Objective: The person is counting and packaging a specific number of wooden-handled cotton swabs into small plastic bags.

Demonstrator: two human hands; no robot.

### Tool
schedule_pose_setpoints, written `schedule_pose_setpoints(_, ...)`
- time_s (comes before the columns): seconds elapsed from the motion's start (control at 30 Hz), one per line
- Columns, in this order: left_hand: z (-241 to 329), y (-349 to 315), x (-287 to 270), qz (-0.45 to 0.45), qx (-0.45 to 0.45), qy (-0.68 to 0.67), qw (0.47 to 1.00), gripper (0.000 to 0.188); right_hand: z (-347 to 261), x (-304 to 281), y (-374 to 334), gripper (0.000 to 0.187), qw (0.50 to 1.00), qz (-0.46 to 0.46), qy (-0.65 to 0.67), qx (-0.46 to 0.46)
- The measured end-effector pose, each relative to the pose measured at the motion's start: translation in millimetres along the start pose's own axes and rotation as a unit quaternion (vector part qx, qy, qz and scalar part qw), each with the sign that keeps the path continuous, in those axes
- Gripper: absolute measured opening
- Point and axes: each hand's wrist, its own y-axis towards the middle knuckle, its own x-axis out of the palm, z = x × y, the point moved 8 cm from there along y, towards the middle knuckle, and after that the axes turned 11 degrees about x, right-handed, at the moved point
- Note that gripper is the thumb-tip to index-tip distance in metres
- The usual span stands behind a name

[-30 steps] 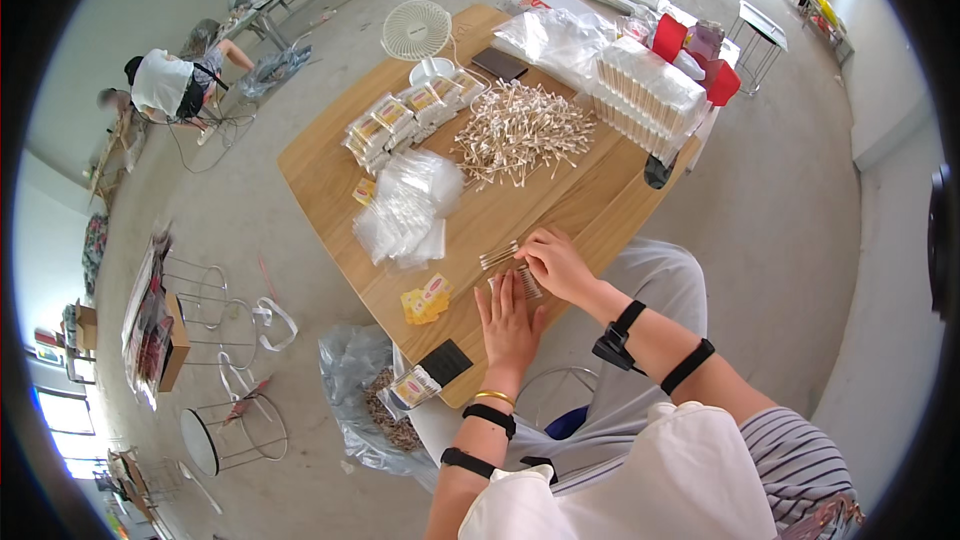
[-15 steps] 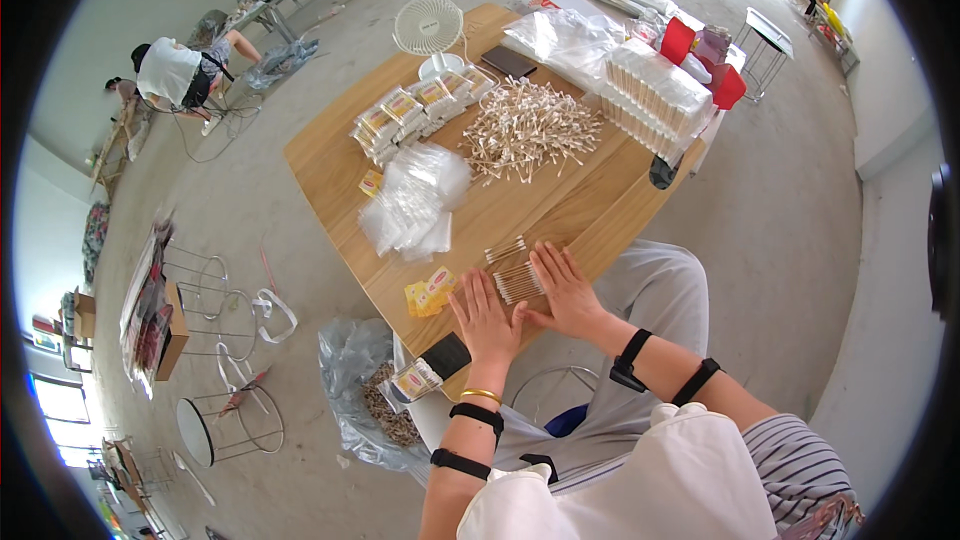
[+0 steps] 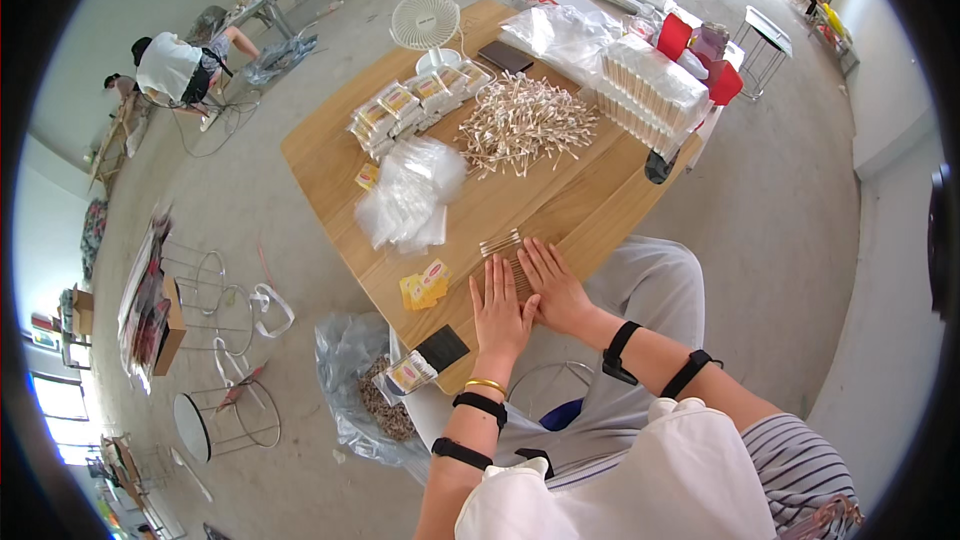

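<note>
My left hand [image 3: 499, 315] lies flat near the table's front edge, fingers stretched out, over the left ends of a row of cotton swabs [image 3: 520, 283]. From the other side my right hand [image 3: 556, 287] lies flat against the same row, its fingers straight too. Both thumbs meet below the row, and only a strip of sticks shows between the hands. A smaller group of swabs [image 3: 500, 243] sits just beyond the fingertips. Yellow printed cards [image 3: 425, 286] are fanned out left of my left hand.
A heap of loose swabs [image 3: 527, 125] covers the table's middle. Around it are clear plastic bags [image 3: 410, 190], packed swab bundles [image 3: 385, 112], a white fan [image 3: 425, 22] and stacked swab packs [image 3: 652, 90]. A plastic sack [image 3: 345, 370] stands at the left corner. Other people sit far off.
My left hand has moved right and slightly up, closing the gap to my right hand and covering more of the swab row. My right hand has shifted slightly left.
</note>
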Motion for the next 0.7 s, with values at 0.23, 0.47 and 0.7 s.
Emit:
schedule_pose_setpoints(0.23, 0, -1, 1, -0.006, 0.002, 0.018, 1.0, 0.079, 1, -6, 0, 0.088, 0.998, -0.009, 0.055, 0.01)
schedule_pose_setpoints(0.47, -1, -4, 1, 0.001, 0.009, 0.006, 1.0, 0.081, -3, -6, 0, 0.088, 1.0, 0.011, 0.02, -0.013)
schedule_pose_setpoints(0.7, -18, -13, 0, -0.037, -0.048, 0.071, 0.996, 0.09, -4, -2, 0, 0.084, 1.0, 0.0, 0.009, 0.003)
